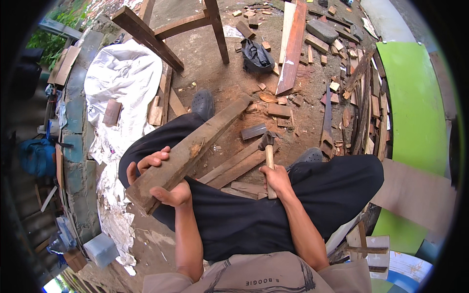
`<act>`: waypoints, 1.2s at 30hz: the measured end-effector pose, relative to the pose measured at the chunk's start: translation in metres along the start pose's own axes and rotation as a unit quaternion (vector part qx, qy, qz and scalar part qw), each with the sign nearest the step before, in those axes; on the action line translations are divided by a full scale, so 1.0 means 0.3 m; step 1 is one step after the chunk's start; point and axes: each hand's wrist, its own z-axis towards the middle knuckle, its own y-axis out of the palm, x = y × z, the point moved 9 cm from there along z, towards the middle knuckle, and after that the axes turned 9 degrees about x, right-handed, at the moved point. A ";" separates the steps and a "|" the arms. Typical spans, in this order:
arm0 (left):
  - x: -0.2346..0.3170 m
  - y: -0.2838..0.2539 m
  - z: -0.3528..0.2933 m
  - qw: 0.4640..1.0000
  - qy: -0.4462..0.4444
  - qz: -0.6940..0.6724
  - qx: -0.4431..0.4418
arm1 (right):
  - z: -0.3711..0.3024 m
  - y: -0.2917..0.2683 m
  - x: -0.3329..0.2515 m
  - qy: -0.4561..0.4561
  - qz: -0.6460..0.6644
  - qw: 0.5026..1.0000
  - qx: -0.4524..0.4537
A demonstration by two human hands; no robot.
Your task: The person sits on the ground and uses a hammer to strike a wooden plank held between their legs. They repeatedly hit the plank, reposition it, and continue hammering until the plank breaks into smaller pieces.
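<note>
A thick, weathered wooden beam (207,134) slants across my left thigh, its far end raised toward the middle of the ground. Around its near end curls my left hand (178,193), thumb on one side and fingers on the other. My right hand (277,180) grips a hammer (269,158) by its pale wooden handle, the dark metal head pointing away from me. Beneath the hammer lie more wood pieces (237,163) between my legs. A grey, shiny rectangular piece (253,131) rests just beyond them. The hammer head is apart from the beam.
A handsaw (327,129) lies to the right, near scattered offcuts and a stacked wood pile (369,107). Ahead are a wooden frame with legs (183,27), a black bag (257,56) and a reddish plank (294,49). White cloth (124,73) spreads left; a green panel (413,97) stands right.
</note>
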 end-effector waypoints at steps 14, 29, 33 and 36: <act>0.032 0.596 0.351 0.932 -0.189 -0.216 -0.222 | 0.029 -0.108 -0.130 -0.306 0.081 0.944 0.098; 0.148 1.223 -0.252 0.785 -0.192 0.018 -0.589 | 0.026 -0.114 -0.245 -0.347 0.346 0.872 -0.021; 0.210 1.265 -0.463 0.719 -0.170 0.080 -0.669 | 0.053 -0.156 -0.228 -0.318 0.403 0.858 -0.011; 0.204 1.271 -0.565 0.724 -0.152 0.061 -0.670 | 0.038 -0.193 -0.224 -0.320 0.408 0.854 0.035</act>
